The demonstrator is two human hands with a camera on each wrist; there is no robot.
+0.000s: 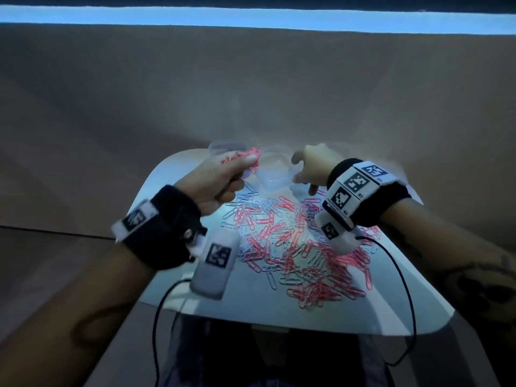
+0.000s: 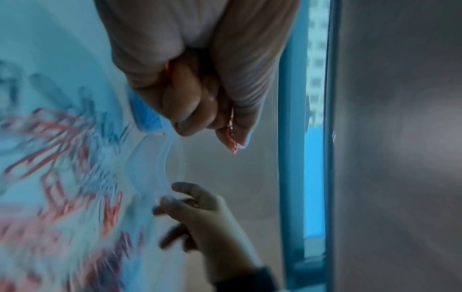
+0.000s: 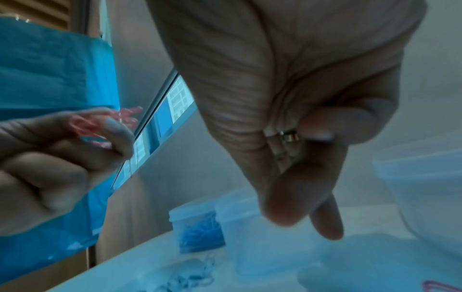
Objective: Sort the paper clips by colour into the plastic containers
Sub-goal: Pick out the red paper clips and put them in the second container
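Observation:
A heap of pink and silvery paper clips [image 1: 293, 247] is spread over the white table [image 1: 391, 303]. My left hand [image 1: 245, 163] is raised at the far left of the heap; its curled fingers [image 2: 200, 110] grip a bunch of pink clips [image 1: 251, 156], which also show in the right wrist view as pink clips [image 3: 100, 122]. Just right of them sits a clear plastic container [image 1: 272, 174]. My right hand [image 1: 307, 171] hovers at that container's right side, fingers [image 3: 300, 197] pointing down with nothing in them.
Another clear container [image 1: 220, 148] stands behind my left hand. The right wrist view shows a small tub of blue clips [image 3: 197, 229], an empty tub [image 3: 250, 237] beside it and a larger clear tub [image 3: 425, 187]. Black cables [image 1: 405, 275] hang off the table's near edge.

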